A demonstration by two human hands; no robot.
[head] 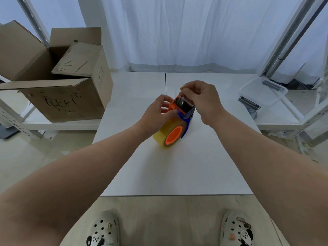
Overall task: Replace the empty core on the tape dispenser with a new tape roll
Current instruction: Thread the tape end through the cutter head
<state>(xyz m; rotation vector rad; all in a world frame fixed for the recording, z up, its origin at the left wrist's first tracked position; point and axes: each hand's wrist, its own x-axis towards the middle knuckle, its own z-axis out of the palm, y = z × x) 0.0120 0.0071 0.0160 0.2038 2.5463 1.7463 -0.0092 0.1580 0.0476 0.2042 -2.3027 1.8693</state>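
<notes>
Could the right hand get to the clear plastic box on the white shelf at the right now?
Probably not yet. The right hand pinches the clear tape end at the orange and blue tape dispenser, so it must let go first. Nothing stands between it and the clear plastic box.

Soft bright daylight through the white curtain [177,32], faint shadows, wide-angle bending at edges, slight overall softness.

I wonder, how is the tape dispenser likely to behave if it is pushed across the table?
The tape dispenser probably tips sideways easily, standing narrow on its round tape roll. It may also roll. The thick, full roll likely makes it heavy.
</notes>
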